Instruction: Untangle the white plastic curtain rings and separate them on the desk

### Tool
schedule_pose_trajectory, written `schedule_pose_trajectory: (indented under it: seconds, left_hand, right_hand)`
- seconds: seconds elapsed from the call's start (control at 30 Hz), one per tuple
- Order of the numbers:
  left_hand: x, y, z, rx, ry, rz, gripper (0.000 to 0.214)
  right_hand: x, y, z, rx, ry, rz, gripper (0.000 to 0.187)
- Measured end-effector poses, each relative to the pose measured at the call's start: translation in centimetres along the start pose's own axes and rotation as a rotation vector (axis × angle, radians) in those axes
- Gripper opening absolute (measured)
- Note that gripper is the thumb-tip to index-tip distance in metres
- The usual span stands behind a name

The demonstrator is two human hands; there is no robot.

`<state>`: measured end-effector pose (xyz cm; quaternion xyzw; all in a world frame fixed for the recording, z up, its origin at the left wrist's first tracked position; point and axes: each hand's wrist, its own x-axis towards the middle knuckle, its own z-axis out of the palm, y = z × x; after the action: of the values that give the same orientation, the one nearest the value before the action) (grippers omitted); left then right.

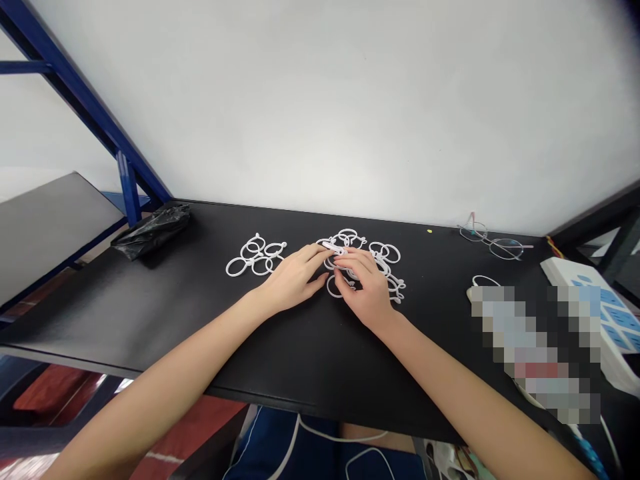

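Note:
My left hand [300, 277] and my right hand [367, 287] meet over a loose pile of white curtain rings [393, 254], each with a small eyelet. Between the fingertips of both hands is a white curtain ring [334, 249], seen nearly edge-on and partly covered by the fingers. Under and around my right hand lie several more rings, some overlapping. One ring [334, 287] rests on the table just below the fingertips. To the left of my left hand, a smaller group of rings [237, 267] lies flat, its right side partly hidden by the hand.
The black table [200, 300] runs along a white wall. A black plastic bag [153, 232] sits at its back left. Eyeglasses [505, 249] lie at the back right, near a pixelated object [530, 353] and a white power strip [595, 313]. White cables [295, 440] hang below the front edge.

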<state>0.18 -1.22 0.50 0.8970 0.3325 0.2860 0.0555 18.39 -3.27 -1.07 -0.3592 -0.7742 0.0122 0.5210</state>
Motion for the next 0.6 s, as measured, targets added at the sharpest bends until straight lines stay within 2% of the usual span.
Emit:
schedule_pose_trajectory:
  seconds: [0.1, 0.27, 0.5, 0.6]
  left_hand:
    - [-0.04, -0.04, 0.16, -0.003, -0.012, 0.020, 0.034]
    - [0.02, 0.05, 0.02, -0.022, -0.032, 0.042, 0.014]
    - [0.12, 0.26, -0.24, -0.053, -0.062, 0.025, 0.007]
    - [0.12, 0.46, -0.39, -0.072, -0.055, 0.019, 0.004]
  right_hand:
    - [-0.01, 0.19, 0.09, -0.014, 0.022, -0.030, 0.017]
    - [-0.10, 0.31, 0.12, -0.014, 0.010, -0.043, 0.016]
    - [-0.10, 0.22, 0.06, 0.017, 0.010, -0.018, 0.014]
    - [-0.12, 0.23, 0.04, 0.022, -0.034, 0.006, 0.011]
